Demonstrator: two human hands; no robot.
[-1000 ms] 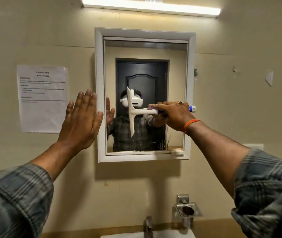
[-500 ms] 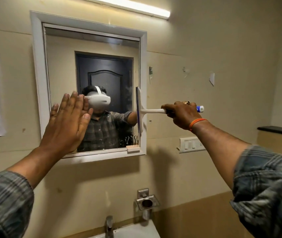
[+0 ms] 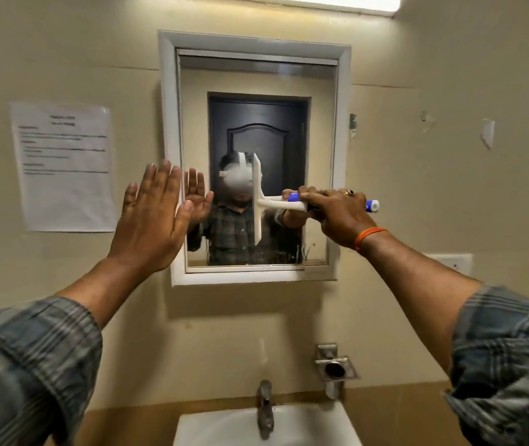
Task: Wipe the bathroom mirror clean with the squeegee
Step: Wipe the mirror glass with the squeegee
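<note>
A: Start with the big picture. Where does the mirror (image 3: 288,78) sit for you?

B: Upper middle of the frame, in its white frame on the beige wall, with the sink (image 3: 292,423) and tap (image 3: 265,407) at the bottom centre. A paper notice (image 3: 63,165) hangs at middle left.

A: And the squeegee (image 3: 258,201)?

B: In the middle of the glass. Its white blade stands upright, and the handle runs out to the right into your right hand (image 3: 337,210), which is closed around the blue grip. The blade looks to be against the glass, though I can't be sure it touches along its whole length.

A: What is your left hand (image 3: 152,220) doing?

B: It is flat and spread, holding nothing, raised at the mirror's left edge. Whether the palm rests on the frame or hovers just off it, I can't tell.

A: So how should you run this stroke?

B: I'd judge you are mid-pass across the glass. Keep the blade upright, press evenly top to bottom, and pull in one steady sweep so no streak is left. The blade covers only the middle band, so the top and bottom strips likely need their own overlapping passes.

A: Any risk?

B: Keep your left fingers off the glass, or you may smear it.
</note>
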